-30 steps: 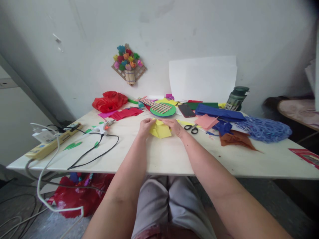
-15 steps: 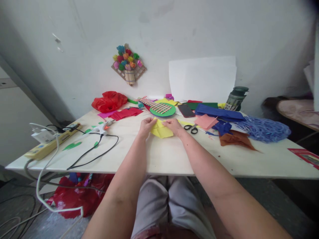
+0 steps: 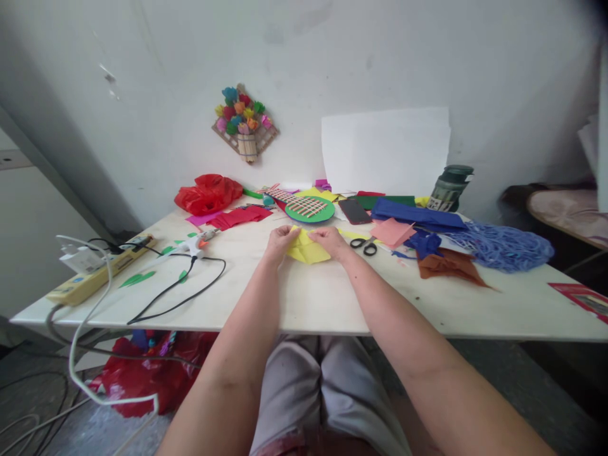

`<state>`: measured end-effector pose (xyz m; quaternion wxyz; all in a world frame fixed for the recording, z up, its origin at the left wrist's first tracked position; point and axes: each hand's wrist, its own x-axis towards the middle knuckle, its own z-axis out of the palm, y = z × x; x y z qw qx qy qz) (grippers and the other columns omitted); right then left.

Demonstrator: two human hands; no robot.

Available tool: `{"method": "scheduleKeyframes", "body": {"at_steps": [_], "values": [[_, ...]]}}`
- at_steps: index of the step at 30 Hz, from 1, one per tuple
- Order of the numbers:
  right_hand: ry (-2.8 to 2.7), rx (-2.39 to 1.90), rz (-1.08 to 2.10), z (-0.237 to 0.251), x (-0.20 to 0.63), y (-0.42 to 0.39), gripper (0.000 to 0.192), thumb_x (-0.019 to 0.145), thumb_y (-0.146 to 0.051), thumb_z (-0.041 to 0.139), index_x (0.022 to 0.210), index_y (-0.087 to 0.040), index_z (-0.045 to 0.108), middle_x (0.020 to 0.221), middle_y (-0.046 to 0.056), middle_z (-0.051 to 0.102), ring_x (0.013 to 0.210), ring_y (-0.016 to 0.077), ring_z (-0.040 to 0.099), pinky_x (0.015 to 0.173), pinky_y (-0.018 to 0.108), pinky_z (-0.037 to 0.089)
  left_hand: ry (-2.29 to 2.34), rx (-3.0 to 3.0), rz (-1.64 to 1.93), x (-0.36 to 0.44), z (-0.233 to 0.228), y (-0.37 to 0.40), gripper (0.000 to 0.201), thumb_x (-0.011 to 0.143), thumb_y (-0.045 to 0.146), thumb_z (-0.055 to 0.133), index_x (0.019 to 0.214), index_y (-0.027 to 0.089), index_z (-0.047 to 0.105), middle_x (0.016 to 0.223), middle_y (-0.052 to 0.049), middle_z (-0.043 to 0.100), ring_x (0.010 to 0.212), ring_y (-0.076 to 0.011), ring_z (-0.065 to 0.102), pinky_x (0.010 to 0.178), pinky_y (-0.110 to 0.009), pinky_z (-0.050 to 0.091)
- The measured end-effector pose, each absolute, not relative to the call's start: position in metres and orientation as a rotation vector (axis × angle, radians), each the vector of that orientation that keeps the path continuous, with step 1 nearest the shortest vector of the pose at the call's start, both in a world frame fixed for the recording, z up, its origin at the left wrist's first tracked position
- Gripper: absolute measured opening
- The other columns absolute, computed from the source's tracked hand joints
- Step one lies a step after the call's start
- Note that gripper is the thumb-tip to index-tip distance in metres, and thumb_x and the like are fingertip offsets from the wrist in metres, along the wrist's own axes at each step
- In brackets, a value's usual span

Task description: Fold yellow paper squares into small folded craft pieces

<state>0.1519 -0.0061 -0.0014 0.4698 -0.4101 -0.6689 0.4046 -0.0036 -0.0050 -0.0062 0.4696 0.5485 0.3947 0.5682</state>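
Yellow paper (image 3: 308, 252) sits mid-table, pinched from both sides: left hand (image 3: 280, 242) closed on its left edge, right hand (image 3: 332, 242) closed on its right edge, fingertips meeting over the top fold. Paper looks folded, lower part flat on the table (image 3: 313, 297). Both forearms reach in from the near edge.

Left of the hands: black cable (image 3: 190, 288) looping to a glue gun (image 3: 199, 242), green leaf cutouts (image 3: 139, 277) beside it, power strip (image 3: 97, 269) at the far-left edge with a white cord hanging off.

Right of the hands: scissors (image 3: 364, 246) just beside the right hand, pink paper (image 3: 392, 232) behind them, brown crepe (image 3: 449, 266), blue crepe (image 3: 424, 242), blue netting (image 3: 503, 246) further right. Red card (image 3: 582, 297) at the right edge.

Behind the hands: green disc (image 3: 311, 209) with woven sticks on it, phone (image 3: 355, 211), red paper strips (image 3: 240, 216), red plastic bag (image 3: 208, 193), blue folded sheet (image 3: 418, 215), dark bottle (image 3: 449, 188).

Back wall: white sheet (image 3: 384, 152) leaning on it, paper-flower piece (image 3: 244, 122) hung up left of it.

Under the table: a second red bag (image 3: 142, 373) on the floor.
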Motion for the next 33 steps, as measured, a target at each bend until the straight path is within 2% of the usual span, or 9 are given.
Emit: {"method": "scheduleKeyframes", "body": {"at_steps": [6, 14, 33], "values": [[-1.572, -0.964, 1.129, -0.0012, 0.1514, -0.0078, 0.027, 0.06, -0.038, 0.06, 0.064, -0.012, 0.061, 0.052, 0.0, 0.055, 0.05, 0.012, 0.05, 0.046, 0.023, 0.038, 0.939, 1.353, 1.438, -0.0031, -0.007, -0.0035, 0.03, 0.055, 0.04, 0.066, 0.06, 0.014, 0.052, 0.051, 0.002, 0.054, 0.043, -0.0077, 0.046, 0.043, -0.019, 0.035], [-1.619, -0.922, 1.134, -0.0022, 0.1534, -0.0056, 0.03, 0.062, -0.041, 0.059, 0.066, -0.012, 0.062, 0.056, 0.001, 0.057, 0.054, 0.0122, 0.051, 0.052, 0.024, 0.04, 0.917, 1.387, 1.366, 0.0005, -0.0048, -0.0087, 0.031, 0.055, 0.042, 0.066, 0.065, 0.015, 0.053, 0.055, 0.001, 0.056, 0.046, -0.0092, 0.05, 0.045, -0.02, 0.038], [-1.596, -0.937, 1.162, -0.0009, 0.1532, -0.0087, 0.025, 0.062, -0.038, 0.058, 0.061, -0.013, 0.056, 0.051, -0.002, 0.051, 0.051, 0.0114, 0.047, 0.048, 0.023, 0.035, 0.875, 1.384, 1.378, 0.0018, -0.0063, -0.0087, 0.03, 0.058, 0.04, 0.064, 0.066, 0.014, 0.053, 0.053, 0.003, 0.053, 0.043, -0.0075, 0.047, 0.042, -0.019, 0.034]]}}
